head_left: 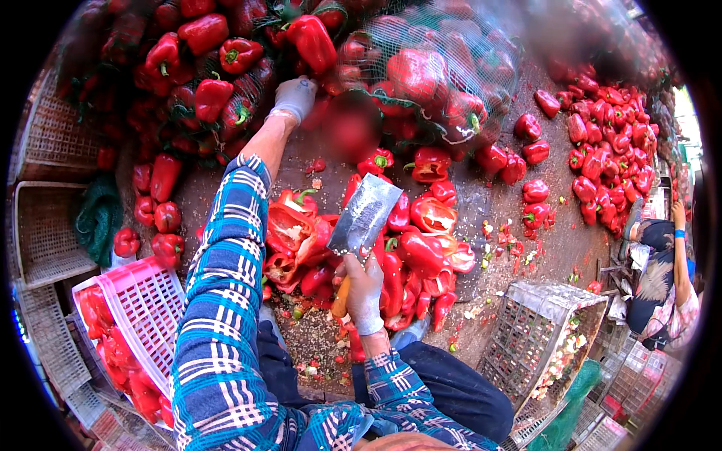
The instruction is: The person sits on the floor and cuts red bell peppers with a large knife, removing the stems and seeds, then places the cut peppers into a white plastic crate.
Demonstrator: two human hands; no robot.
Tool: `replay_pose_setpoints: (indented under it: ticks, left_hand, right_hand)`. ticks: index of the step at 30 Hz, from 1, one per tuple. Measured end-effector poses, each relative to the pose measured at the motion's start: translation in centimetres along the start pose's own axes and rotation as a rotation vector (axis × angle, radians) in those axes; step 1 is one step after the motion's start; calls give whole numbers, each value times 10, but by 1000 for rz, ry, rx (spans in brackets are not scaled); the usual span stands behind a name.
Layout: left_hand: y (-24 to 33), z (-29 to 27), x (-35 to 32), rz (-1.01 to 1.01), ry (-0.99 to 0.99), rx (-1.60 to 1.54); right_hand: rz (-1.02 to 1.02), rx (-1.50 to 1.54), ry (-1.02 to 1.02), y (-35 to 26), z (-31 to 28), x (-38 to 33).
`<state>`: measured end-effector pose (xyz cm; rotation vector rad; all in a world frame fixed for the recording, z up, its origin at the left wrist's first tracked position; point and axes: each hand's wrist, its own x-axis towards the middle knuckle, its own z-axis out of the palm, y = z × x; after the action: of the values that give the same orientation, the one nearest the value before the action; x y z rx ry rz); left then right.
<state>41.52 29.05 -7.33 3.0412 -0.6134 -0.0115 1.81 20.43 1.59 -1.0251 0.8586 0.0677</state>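
Note:
My left hand (295, 99), in a pale glove, reaches forward to the edge of a large pile of red bell peppers. Its fingertips are at the lower end of a red bell pepper (312, 43); the fingers are mostly hidden, so I cannot tell whether they grip it. My right hand (364, 293), also gloved, is closed on a cleaver (366, 216) with a broad, smeared metal blade tilted up and away from me. Below and around the blade lies a heap of split peppers (421, 252), several showing pale insides. Loose seeds (316, 338) cover the ground between my feet.
Green mesh netting (451, 68) covers peppers ahead. A pink crate (147, 316) at left holds red peppers. A tilted crate (526, 331) with pepper scraps stands at right. More peppers (613, 143) lie far right, near another person (665, 270). Stacked crates (49, 233) line the left.

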Motion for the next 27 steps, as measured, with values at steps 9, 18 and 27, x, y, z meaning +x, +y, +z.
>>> replay_pose_setpoints:
  ticks: [9,18,27]
  left_hand:
    - [-51,-58,-75,-256,-175,-1006]
    - [-18,-108,-209,-333,-357,-1748]
    - [-14,-127,-258,-56,-273,-1813]
  right_hand:
    - [-37,-69,-13,2,-4,1]
    - [-806,-710,152,-58,19,-48]
    - [-1164,-660,135,-72,36,-98]
